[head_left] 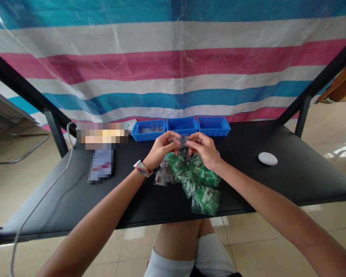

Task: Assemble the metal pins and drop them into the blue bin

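Between my two hands, just in front of the blue bins, a small clear plastic bag [183, 140] is stretched; what it contains is too small to make out. My left hand [165, 147] pinches its left edge between thumb and fingers. Its right edge is pinched by my right hand [203, 149]. Below them lies a pile of green plastic packets [207, 198] with pale, stick-like pieces inside. Beside these, under my left wrist, sit clear packets [163, 175] with brownish or metallic contents, partly covered by the hand.
Three blue bins stand in a row at the table's back: the left bin [148, 137] holds clear packets. A white oval object [267, 158] lies at right on the black table [248, 184]. A white cable [56, 181] runs down the left side, near a blurred-out item [101, 163].
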Motion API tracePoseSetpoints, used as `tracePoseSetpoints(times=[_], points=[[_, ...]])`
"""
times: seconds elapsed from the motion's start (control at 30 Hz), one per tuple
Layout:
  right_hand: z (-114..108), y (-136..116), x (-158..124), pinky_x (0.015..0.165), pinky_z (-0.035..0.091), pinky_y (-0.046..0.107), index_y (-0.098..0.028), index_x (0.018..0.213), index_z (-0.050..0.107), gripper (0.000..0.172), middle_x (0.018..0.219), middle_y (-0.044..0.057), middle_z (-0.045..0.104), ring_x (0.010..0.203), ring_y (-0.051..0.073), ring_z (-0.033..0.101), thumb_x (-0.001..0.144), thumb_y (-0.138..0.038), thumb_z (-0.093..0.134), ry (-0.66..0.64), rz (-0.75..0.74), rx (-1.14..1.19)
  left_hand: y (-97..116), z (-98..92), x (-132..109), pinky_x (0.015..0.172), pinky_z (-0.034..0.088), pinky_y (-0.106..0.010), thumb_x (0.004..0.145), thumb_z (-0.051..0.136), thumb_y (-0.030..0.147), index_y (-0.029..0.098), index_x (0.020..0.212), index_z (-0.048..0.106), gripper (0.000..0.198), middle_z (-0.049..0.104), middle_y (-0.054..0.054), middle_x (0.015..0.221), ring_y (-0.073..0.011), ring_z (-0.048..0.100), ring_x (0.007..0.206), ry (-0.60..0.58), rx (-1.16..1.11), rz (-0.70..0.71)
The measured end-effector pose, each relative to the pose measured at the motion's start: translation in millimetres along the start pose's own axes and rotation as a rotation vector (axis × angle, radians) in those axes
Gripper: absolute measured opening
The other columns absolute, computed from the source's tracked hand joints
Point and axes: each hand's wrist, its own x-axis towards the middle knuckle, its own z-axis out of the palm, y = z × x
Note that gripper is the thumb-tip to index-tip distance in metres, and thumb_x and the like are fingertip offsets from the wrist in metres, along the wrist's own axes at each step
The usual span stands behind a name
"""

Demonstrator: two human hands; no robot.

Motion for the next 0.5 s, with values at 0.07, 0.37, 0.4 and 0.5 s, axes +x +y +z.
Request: tracePoseSetpoints(times=[0.07, 0.37, 0.4, 0.5], points=[[-0.6, -0.7, -0.1, 0.054, 0.054, 0.026, -0.022, 0.09, 0.069, 0.033, 0.07, -0.005, 0.066, 0.055, 0.012, 0.062, 0.071, -0.04, 0.091, 0.001, 0.003, 0.003, 0.7, 0.7, 0.2, 0.06, 0.051, -0.023, 0.088, 0.083, 0.035, 0.017, 0.107, 0.067, 0.031, 0.065, 0.002, 0.08, -0.0105, 0.064, 0.06, 0.016, 0.005, 0.005], [-1.0, -5.2, -2.0, 0.049, 0.045, 0.024, -0.021, 0.089, 0.073, 0.027, 0.063, -0.006, 0.063, 0.048, 0.01, 0.056, 0.075, -0.039, 0.088, -0.087, 0.057, 0.002, 4.0, 3.4, -0.8, 0.049, 0.047, -0.022, 0.089, 0.082, 0.042, 0.019, 0.108, 0.066, 0.034, 0.06, 0.005, 0.058, -0.0111, 0.054, 0.047, 0.007, -0.047, -0.048], [-0.7, -5.0, -1.9, 0.047, 0.043, 0.023, -0.021, 0.088, 0.073, 0.027, 0.059, -0.007, 0.06, 0.046, 0.009, 0.052, 0.075, -0.038, 0.088, -0.09, 0.047, 0.006, 3.5, 3.3, -1.0, 0.048, 0.046, -0.022, 0.09, 0.082, 0.042, 0.02, 0.109, 0.066, 0.033, 0.059, 0.006, 0.057, -0.0107, 0.052, 0.046, 0.005, -0.046, -0.049], [-0.6, -3.7, -1.4, 0.044, 0.039, 0.023, -0.022, 0.09, 0.073, 0.026, 0.054, -0.009, 0.055, 0.043, 0.008, 0.047, 0.076, -0.038, 0.088, -0.101, 0.037, 0.015, 1.6, 2.1, -1.1, 0.047, 0.043, -0.021, 0.091, 0.081, 0.041, 0.02, 0.107, 0.067, 0.03, 0.055, 0.008, 0.05, -0.0092, 0.047, 0.042, 0.014, -0.035, -0.038]])
